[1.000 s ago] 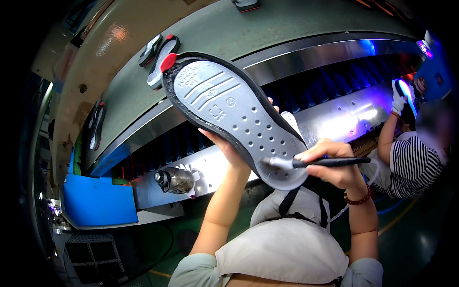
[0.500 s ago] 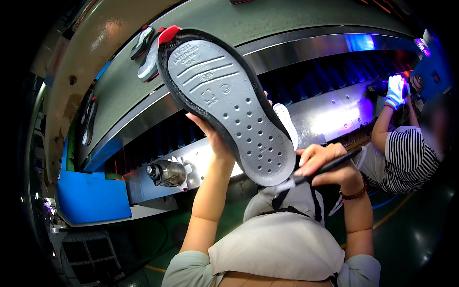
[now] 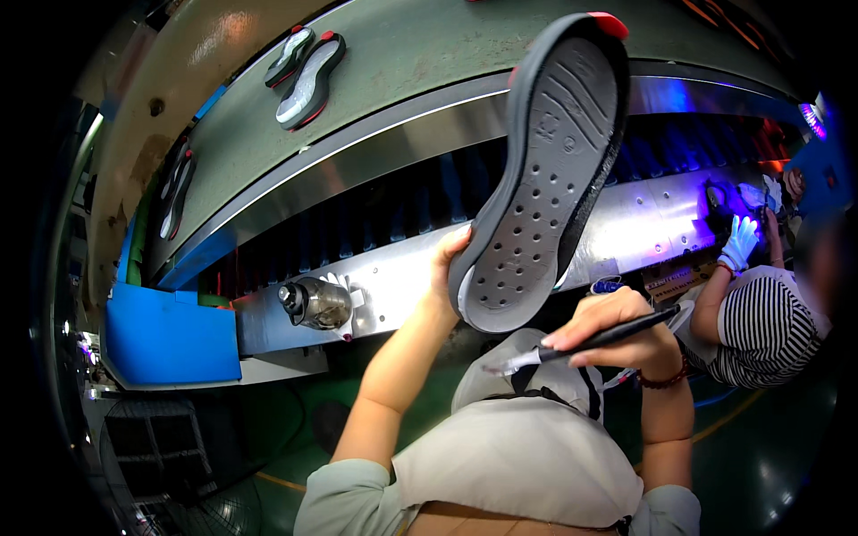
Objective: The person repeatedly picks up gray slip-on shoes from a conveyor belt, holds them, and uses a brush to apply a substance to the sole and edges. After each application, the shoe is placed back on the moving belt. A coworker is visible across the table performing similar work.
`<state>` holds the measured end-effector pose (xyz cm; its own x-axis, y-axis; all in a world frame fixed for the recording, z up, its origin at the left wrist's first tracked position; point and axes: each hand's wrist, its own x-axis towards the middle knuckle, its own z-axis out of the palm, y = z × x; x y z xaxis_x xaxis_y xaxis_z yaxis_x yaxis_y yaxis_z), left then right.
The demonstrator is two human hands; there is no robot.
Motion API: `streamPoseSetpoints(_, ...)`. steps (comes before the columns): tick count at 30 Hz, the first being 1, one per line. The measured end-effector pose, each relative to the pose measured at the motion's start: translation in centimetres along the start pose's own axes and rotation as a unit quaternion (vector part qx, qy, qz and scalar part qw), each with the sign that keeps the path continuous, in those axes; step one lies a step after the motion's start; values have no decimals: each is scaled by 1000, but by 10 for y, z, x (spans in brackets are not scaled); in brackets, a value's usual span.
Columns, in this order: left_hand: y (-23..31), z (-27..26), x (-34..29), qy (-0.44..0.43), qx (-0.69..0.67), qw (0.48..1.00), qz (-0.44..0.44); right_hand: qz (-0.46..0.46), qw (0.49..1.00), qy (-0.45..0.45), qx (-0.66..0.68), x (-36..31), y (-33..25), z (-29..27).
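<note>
My left hand [image 3: 450, 265] grips a shoe sole [image 3: 547, 183] by its lower left edge and holds it up, tilted, over the bench. The sole has a grey inner face with rows of small holes, a dark rim and a red tip at the top. In my right hand [image 3: 626, 329] is a slim brush [image 3: 547, 355] with a black handle and pale bristles. The bristles point left, below the sole's lower end, and are apart from it. Some fingers of my left hand are hidden behind the sole.
On the green conveyor belt [image 3: 407, 67] lie several soles, among them a grey and black one [image 3: 313, 82]. A dark clear bottle [image 3: 319, 304] stands on the metal ledge [image 3: 393, 290], right of a blue box [image 3: 170, 339]. At right, a co-worker in a striped sleeve [image 3: 758, 308] wears a glove [image 3: 740, 243].
The sole has swung to the right and turned more upright, its face tilting aside. The brush has come away from the sole's lower end. Soles on the belt appear shifted in view.
</note>
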<state>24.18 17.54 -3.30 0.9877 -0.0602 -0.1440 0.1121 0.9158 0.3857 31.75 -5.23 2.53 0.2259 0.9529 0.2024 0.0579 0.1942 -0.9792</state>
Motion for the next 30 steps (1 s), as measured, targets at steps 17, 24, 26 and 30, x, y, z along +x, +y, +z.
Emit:
streamPoseSetpoints(17,25,46,4,102,281,904,-304,-32,982,-145,-116,18,-9,-30)
streamPoseSetpoints(24,33,47,-1,136,244,904,-325,-12,983,-134,-125,19,-9,-39)
streamPoseSetpoints(26,36,42,-5,138,276,893,-327,5,970,-184,-159,16,-12,-42)
streamPoseSetpoints(30,39,44,-14,197,272,893,-300,19,977,-161,-137,13,-19,-48)
